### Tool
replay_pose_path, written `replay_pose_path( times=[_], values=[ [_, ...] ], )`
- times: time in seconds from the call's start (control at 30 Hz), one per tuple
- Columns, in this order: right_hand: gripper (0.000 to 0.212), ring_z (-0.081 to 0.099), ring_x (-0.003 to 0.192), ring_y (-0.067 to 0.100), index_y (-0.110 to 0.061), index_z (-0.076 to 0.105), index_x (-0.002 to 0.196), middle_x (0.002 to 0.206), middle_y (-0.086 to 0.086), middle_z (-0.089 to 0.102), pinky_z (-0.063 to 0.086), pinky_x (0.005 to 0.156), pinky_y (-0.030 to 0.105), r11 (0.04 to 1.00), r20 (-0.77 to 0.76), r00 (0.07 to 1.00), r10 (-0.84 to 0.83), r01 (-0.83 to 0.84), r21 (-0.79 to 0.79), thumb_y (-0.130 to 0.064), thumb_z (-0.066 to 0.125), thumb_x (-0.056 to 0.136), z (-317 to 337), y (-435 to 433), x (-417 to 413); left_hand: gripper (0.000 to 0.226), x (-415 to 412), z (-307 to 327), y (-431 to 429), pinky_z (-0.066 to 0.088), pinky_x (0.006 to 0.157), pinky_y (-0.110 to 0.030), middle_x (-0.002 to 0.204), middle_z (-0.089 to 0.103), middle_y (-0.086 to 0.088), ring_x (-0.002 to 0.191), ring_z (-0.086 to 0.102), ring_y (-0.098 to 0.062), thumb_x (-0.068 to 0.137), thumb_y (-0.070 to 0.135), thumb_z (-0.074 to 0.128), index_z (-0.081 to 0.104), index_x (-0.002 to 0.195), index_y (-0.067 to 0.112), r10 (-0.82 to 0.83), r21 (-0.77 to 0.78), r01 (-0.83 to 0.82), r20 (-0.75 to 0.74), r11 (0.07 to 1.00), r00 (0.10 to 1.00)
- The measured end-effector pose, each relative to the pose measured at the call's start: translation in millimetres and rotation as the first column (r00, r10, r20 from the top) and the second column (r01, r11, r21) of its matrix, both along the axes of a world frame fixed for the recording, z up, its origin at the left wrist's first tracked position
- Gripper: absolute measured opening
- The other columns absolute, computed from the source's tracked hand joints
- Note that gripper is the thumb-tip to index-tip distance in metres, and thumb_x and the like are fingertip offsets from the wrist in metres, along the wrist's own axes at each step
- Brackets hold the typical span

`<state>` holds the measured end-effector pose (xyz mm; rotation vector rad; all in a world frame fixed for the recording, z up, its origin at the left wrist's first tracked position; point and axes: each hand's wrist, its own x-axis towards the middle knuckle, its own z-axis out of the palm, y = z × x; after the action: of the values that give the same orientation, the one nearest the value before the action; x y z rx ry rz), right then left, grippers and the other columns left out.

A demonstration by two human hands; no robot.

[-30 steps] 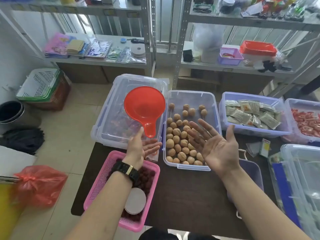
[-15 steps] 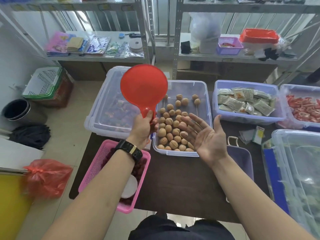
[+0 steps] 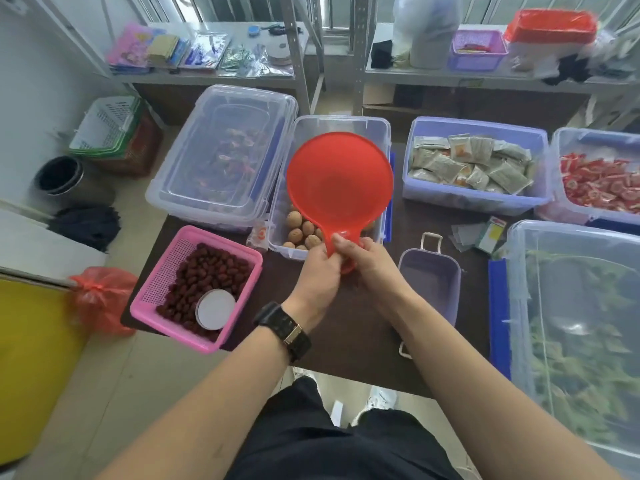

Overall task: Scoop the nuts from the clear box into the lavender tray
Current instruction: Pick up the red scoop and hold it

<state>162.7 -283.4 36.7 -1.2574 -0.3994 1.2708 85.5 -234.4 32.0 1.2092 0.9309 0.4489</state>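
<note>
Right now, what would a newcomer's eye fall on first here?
First, the big red scoop in the middle, held over the clear box of nuts, with the left hand and right hand both gripping its handle. Next, the pink basket of dark red fruit at the lower left. Just right of the hands is the lavender tray, no nuts in it yet.

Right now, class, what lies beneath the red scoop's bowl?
The clear box sits below the red scoop. A few nuts show at its near left corner. The bowl covers the rest of the box floor, so any other nuts there cannot be seen.
</note>
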Motion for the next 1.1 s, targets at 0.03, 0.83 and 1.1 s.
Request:
replay_pose_path(
  times=[0.03,0.83,1.1],
  values=[
    [0.021,0.056,0.050,0.013,-0.018,0.071,0.079,0.059,-0.006,0.067,0.035,0.046,0.024,1.000,-0.004,1.000,-0.015,0.015,-0.010,-0.022,0.056,0.093,-3.5,-5.3,0.6,0.028,-2.8,-2.1,-6.0,0.051,0.055,-0.016,0.081,0.072,-0.001,0.073,0.067,-0.014,0.102,0.007,0.042,0.070,0.104,0.009,-0.022,-0.014,0.021,-0.010,1.000,1.000],
    [0.025,0.055,0.049,0.019,-0.006,0.058,0.082,0.059,0.005,0.063,0.048,0.052,0.028,0.981,0.077,0.978,-0.194,0.195,-0.014,-0.018,0.045,0.100,-69.6,9.2,-42.1,0.028,-95.9,-81.2,-1.5,0.051,0.048,-0.032,0.070,0.067,-0.014,0.056,0.062,-0.028,0.104,0.024,0.039,0.054,0.094,0.002,-0.288,-0.244,0.288,0.039,0.926,0.957],
    [0.022,0.052,0.049,0.020,-0.005,0.055,0.084,0.060,0.006,0.059,0.047,0.053,0.027,0.986,0.067,0.985,-0.162,0.165,-0.040,-0.016,0.045,0.099,-89.3,-14.9,-53.4,0.032,-107.1,-99.2,-27.7,0.052,0.048,-0.031,0.072,0.066,-0.013,0.057,0.064,-0.025,0.099,0.025,0.046,0.057,0.101,-0.005,-0.223,-0.266,0.213,-0.006,0.940,0.975]
  ],
)
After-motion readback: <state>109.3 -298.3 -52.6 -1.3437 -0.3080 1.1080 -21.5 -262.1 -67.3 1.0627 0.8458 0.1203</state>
